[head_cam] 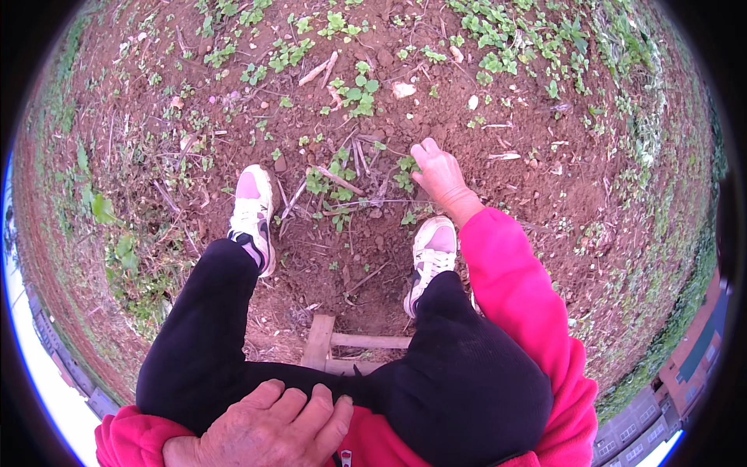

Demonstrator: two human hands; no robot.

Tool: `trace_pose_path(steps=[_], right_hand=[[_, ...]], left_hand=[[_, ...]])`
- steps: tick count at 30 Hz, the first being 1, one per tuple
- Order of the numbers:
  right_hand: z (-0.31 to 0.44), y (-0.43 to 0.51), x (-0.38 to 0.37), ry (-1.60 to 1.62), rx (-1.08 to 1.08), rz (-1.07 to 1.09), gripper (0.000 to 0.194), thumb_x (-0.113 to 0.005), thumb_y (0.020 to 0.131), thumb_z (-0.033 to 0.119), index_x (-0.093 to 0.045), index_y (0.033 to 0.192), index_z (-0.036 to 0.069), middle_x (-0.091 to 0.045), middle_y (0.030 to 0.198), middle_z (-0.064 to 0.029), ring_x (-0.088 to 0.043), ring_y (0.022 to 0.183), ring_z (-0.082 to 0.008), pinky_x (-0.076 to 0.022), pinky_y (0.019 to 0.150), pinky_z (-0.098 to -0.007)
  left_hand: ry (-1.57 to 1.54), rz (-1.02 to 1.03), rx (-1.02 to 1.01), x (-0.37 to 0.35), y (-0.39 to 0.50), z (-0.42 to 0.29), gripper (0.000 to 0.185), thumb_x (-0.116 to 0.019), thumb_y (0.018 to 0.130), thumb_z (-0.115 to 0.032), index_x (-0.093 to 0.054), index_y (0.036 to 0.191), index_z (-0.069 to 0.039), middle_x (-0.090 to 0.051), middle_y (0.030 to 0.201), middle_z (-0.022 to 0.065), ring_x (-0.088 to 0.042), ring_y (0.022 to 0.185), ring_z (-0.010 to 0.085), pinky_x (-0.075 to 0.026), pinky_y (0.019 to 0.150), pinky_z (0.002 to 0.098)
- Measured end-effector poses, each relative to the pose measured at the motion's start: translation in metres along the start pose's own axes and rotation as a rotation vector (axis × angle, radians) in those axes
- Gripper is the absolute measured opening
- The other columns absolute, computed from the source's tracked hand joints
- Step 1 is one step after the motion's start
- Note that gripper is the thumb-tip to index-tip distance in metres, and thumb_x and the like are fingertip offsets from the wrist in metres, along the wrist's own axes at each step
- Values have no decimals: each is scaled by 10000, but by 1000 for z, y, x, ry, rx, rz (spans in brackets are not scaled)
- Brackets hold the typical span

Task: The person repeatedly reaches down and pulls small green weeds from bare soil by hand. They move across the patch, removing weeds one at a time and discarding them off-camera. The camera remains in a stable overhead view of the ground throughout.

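My right hand [436,173] reaches down to the reddish-brown soil, just beyond the right shoe, its curled fingers beside a small leafy green plant [404,175]. Whether anything is pinched between those fingertips cannot be told. My left hand [274,423] rests palm down on my lap, over the red jacket and black trousers, with its fingers slightly spread. Between and beyond the shoes lie dry stalks [338,180] among more low green plants [318,182].
A pink and white sneaker [253,210] stands at left, another [435,251] at right. Under me is a wooden stool frame [318,341]. Pale stones [403,90] and leafy weeds [490,35] dot the ground ahead. Buildings [633,432] show at the lower right rim.
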State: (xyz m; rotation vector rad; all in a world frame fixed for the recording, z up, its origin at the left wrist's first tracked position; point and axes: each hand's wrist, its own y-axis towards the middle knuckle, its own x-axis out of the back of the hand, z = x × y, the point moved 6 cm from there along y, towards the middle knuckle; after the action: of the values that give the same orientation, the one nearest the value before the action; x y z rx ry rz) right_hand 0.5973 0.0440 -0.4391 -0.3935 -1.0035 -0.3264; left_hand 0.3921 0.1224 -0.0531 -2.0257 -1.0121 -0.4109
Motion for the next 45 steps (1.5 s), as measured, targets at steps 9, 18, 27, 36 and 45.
trace_pose_path(steps=[9, 18, 27, 36, 45], right_hand=[[-38, -31, 62, 552, -337, -110, 343, -695, 787, 20, -597, 1111, 71, -638, 880, -87, -628, 786, -192, -523, 743, -335], [21, 8, 0, -112, 44, 88, 435, -740, 716, 46, -535, 1096, 97, -531, 1105, -164, -608, 963, -375, -526, 850, -456], [-2, -30, 43, 427, -70, 6, 341, -739, 693, 47, -534, 965, 44, -570, 923, -154, -624, 930, -361, -528, 795, -446], [47, -25, -3, -286, 285, 39, 313, -654, 736, 70, -587, 1037, 121, -543, 995, -109, -602, 945, -296, -501, 791, -432], [13, -30, 34, 252, 16, -83, 345, -778, 668, 61, -544, 922, 70, -580, 888, -131, -639, 842, -345, -533, 720, -430]], left_hand=[[-11, -5, 1, -2, -4, 2, 425, -556, 790, -128, -600, 1172, 52, -607, 1079, 169, -573, 847, 255, -473, 783, 353], [-12, 7, 8, -1, -1, 2, 425, -554, 789, -125, -601, 1173, 50, -606, 1076, 167, -570, 850, 254, -473, 792, 354], [-18, 6, 14, -2, -3, 3, 434, -556, 785, -122, -599, 1182, 48, -607, 1082, 170, -571, 856, 256, -473, 799, 358], [-13, -5, 10, -2, -3, 1, 441, -559, 770, -122, -601, 1176, 45, -607, 1074, 165, -571, 853, 255, -474, 795, 362], [-8, -16, 12, -1, -3, 2, 428, -559, 771, -121, -606, 1162, 48, -607, 1060, 158, -569, 849, 251, -474, 795, 358]])
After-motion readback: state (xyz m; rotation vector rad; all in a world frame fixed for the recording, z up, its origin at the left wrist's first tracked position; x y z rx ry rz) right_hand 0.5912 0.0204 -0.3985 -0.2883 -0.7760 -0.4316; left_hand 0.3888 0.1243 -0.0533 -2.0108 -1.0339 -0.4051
